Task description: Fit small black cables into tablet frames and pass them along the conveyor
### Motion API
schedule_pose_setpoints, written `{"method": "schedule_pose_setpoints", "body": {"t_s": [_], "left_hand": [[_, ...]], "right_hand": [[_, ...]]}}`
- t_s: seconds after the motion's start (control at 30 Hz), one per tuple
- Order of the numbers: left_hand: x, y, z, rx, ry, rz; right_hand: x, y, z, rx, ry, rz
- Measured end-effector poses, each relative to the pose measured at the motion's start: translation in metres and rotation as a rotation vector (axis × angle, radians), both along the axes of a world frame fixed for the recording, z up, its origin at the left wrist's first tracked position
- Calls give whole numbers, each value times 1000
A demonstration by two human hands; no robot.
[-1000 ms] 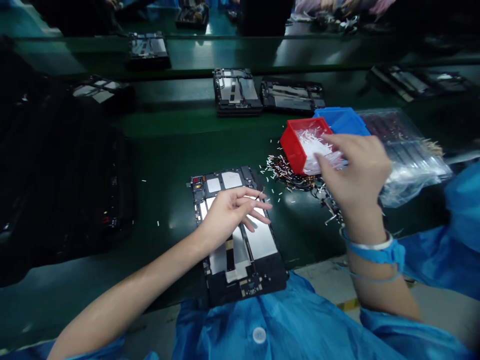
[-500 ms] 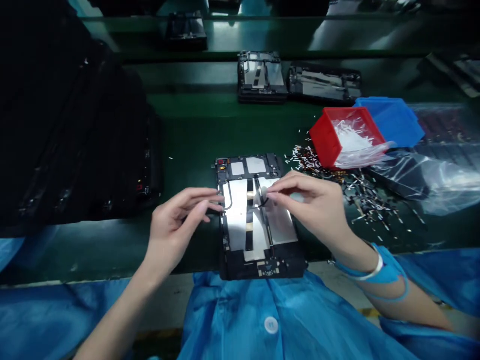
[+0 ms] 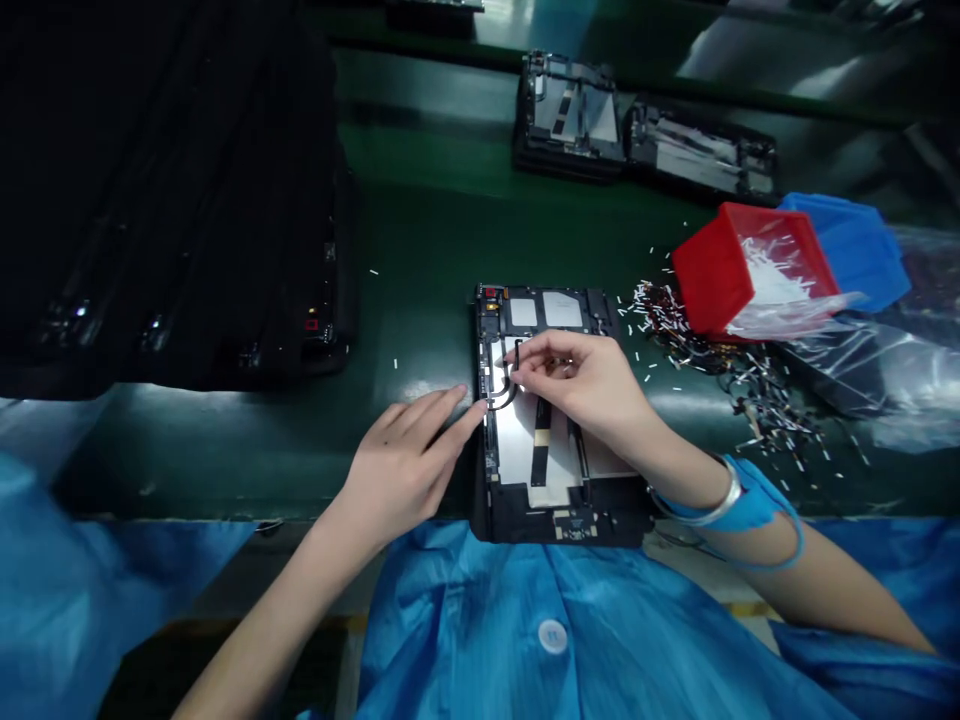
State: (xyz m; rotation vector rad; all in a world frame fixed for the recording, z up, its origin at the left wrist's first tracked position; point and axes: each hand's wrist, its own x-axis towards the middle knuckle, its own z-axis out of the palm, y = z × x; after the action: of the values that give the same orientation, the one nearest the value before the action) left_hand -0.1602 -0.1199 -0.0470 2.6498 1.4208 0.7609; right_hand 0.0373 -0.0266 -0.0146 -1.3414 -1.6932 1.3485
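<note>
An opened tablet (image 3: 517,462), showing silver battery panels, lies at the table's front edge. My right hand (image 3: 589,385) is over its upper left part, thumb and forefinger pinched on a thin black cable (image 3: 510,395) that curves down to the tablet's left edge. My left hand (image 3: 416,450) is beside that edge with fingers stretched out, its forefinger tip at the cable's lower end. Whether that fingertip presses on the cable I cannot tell. Part of the battery is hidden under my right hand.
Dark stacked devices (image 3: 225,230) fill the left. Right of the tablet lie a heap of small strips (image 3: 772,400), a red bin (image 3: 712,270) with white pieces, a blue bin (image 3: 862,245) and clear plastic (image 3: 922,390). Two more opened devices (image 3: 566,110) sit behind.
My right hand has moved left across the tablet, to the cable by its left edge. My left hand has turned flatter, its forefinger now at the cable's lower end. The view has shifted.
</note>
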Motion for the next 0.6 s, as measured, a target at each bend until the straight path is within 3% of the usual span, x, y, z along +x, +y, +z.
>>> {"method": "schedule_pose_setpoints", "body": {"t_s": [0.37,0.6], "left_hand": [[6,0,0,75,196,45],[7,0,7,73,223,43]], "right_hand": [[1,6,-1,51,-56,15],[4,22,10,94,-241,154]]}}
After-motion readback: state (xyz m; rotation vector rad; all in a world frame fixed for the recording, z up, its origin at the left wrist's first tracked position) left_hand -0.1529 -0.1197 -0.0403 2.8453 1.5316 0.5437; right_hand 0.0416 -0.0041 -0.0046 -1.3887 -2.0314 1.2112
